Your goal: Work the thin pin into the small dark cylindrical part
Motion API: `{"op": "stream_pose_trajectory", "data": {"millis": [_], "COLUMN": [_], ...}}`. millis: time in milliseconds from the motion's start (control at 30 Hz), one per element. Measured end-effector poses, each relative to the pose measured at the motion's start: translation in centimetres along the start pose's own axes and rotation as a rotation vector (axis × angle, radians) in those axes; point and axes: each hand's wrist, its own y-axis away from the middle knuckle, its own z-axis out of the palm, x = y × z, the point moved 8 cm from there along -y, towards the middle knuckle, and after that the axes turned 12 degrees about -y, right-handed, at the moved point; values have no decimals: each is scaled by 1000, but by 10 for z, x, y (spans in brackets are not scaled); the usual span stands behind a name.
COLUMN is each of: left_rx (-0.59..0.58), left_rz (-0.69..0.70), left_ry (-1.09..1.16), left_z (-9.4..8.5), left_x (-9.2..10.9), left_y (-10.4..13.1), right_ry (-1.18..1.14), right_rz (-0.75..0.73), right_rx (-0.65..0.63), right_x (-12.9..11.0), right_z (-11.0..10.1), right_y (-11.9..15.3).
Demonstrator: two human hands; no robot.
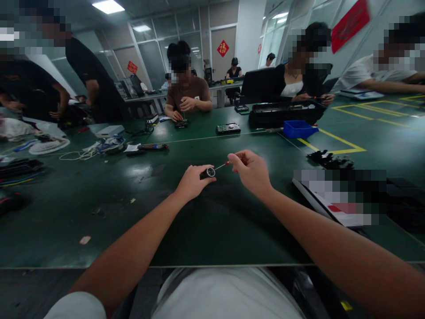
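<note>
My left hand (191,180) grips a small black cylindrical part (208,172) whose round open end faces my right hand. In my right hand (252,170) is a thin screwdriver (222,166) with a red handle, its metal tip reaching the end of the black part. Both hands hover just above the dark green table (139,208), near its middle. My forearms stretch out from the table's near edge.
A blue bin (298,128) and a long black case (285,113) stand further back on the right. Black parts (328,159) and a blurred white panel (335,199) lie at my right. Cables and tools (106,146) lie at the left. Other people work around the table.
</note>
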Motion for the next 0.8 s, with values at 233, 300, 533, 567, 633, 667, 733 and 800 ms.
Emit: {"op": "stream_pose_trajectory", "data": {"millis": [233, 300, 533, 567, 633, 667, 733, 800], "left_rx": [-8, -3, 20, 24, 21, 14, -1, -6], "left_rz": [27, 28, 27, 21, 14, 14, 17, 18], "left_ry": [-13, -16, 6, 7, 6, 3, -2, -1], "left_z": [4, 4, 3, 3, 3, 4, 5, 5], "left_x": [-3, -3, -6, -7, -7, -7, -5, -3], "left_y": [0, 0, 0, 0, 0, 0, 0, 0], "right_ry": [88, 134, 180, 167, 158, 167, 190, 184], "right_rz": [-152, -133, -147, -142, -125, -122, -125, -135], "right_rx": [-108, -104, -121, -134, -144, -144, -139, -126], "right_x": [-13, -12, -14, -14, -12, -12, -13, -13], "right_z": [8, 8, 10, 11, 11, 11, 11, 11], "right_y": [5, 5, 4, 4, 4, 4, 5, 5]}}
